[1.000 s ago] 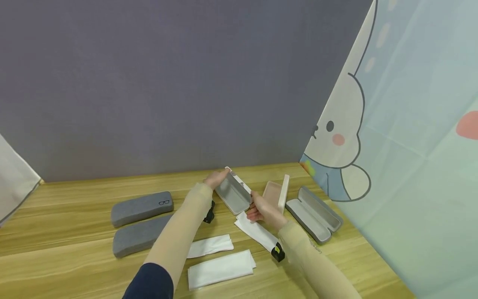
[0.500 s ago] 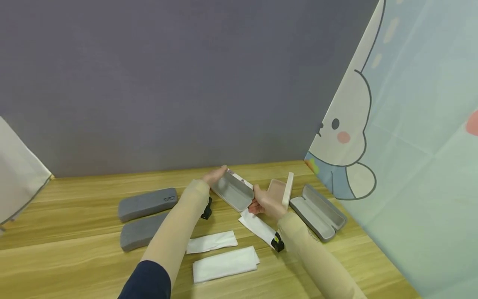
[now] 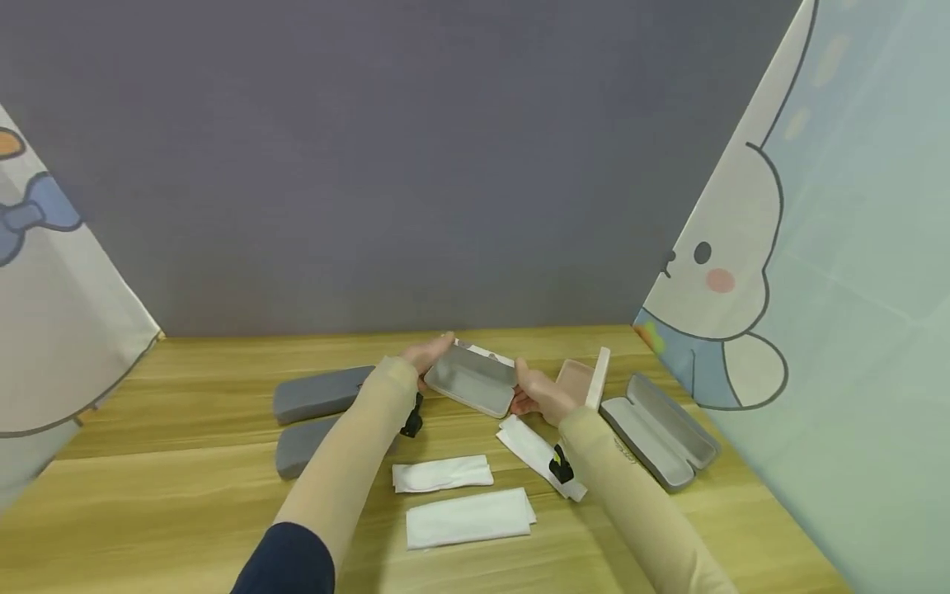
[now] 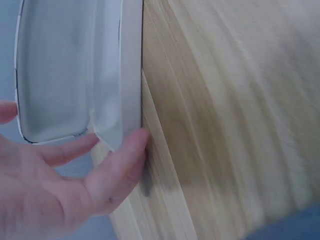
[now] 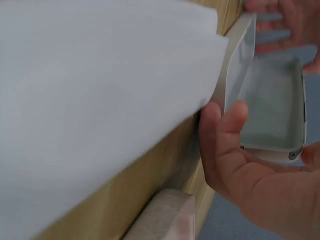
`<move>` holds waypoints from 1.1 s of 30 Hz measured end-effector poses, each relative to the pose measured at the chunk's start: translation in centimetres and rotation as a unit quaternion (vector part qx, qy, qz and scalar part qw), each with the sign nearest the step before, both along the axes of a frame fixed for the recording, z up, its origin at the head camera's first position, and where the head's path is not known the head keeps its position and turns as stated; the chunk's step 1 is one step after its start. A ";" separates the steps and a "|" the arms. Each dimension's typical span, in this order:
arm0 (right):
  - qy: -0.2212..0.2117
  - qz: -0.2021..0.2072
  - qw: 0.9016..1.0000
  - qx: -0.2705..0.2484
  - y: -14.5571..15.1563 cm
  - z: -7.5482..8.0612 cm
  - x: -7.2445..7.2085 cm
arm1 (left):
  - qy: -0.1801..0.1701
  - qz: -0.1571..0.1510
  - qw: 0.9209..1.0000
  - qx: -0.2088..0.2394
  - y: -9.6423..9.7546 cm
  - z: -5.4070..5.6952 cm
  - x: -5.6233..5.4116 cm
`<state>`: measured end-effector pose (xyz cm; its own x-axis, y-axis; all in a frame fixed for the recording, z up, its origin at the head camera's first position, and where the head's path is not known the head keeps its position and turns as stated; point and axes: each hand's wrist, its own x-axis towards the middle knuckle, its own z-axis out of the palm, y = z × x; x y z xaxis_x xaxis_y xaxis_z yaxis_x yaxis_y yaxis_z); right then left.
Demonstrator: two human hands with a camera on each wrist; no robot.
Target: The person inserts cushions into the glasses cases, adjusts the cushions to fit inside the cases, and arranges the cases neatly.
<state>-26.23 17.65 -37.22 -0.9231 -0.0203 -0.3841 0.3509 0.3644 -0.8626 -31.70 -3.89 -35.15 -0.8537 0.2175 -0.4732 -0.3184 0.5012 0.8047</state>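
An opened glasses case point(image 3: 471, 378) with a grey lining and a white, patterned lid lies at the back of the table, its inside facing the person. My left hand point(image 3: 429, 353) grips its left end. In the left wrist view, the fingers point(image 4: 117, 172) reach the case's lower half while the thumb is by the lid edge. My right hand point(image 3: 542, 394) holds the other end, fingers point(image 5: 227, 145) bent against the lower half and the thumb at the lid. A folded white cloth point(image 3: 529, 445) lies just in front of the right hand.
To the left are two closed grey glasses cases point(image 3: 319, 394), partly hidden by the left arm. At right stand an open pink-lined case point(image 3: 573, 379) and an open grey case point(image 3: 656, 433). Two more white cloths point(image 3: 443, 473) lie nearer the front. A grey curtain point(image 3: 401, 181) hangs behind.
Both hands have turned the open case so its long side lies more nearly parallel to the table's back edge. The head view has swung left, shifting the surroundings rightward.
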 end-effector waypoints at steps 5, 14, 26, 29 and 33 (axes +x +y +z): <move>0.008 0.024 0.999 0.020 1.0 0.0 -1.0 | -0.011 0.025 0.999 0.025 0.3 0.0 1.5; 0.002 0.039 0.998 0.041 0.5 0.3 -3.0 | -0.015 0.003 1.000 0.027 -0.3 0.0 1.7; -0.003 0.020 0.999 0.031 0.2 1.4 -3.3 | 0.009 -0.016 1.000 -0.016 -0.6 1.8 2.5; 0.015 0.025 0.998 0.052 0.7 2.3 -2.8 | 0.019 -0.025 0.999 -0.026 -0.4 2.5 2.8; 0.062 0.044 0.993 0.093 1.0 4.1 -1.6 | 0.105 -0.050 0.989 -0.092 -0.3 3.9 4.1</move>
<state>-27.87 18.65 -33.17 -0.9614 -0.0427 -0.2717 0.2053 0.5460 -0.8123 -27.60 -4.22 -31.24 -0.9157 0.2323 -0.3279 -0.0961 0.6657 0.7400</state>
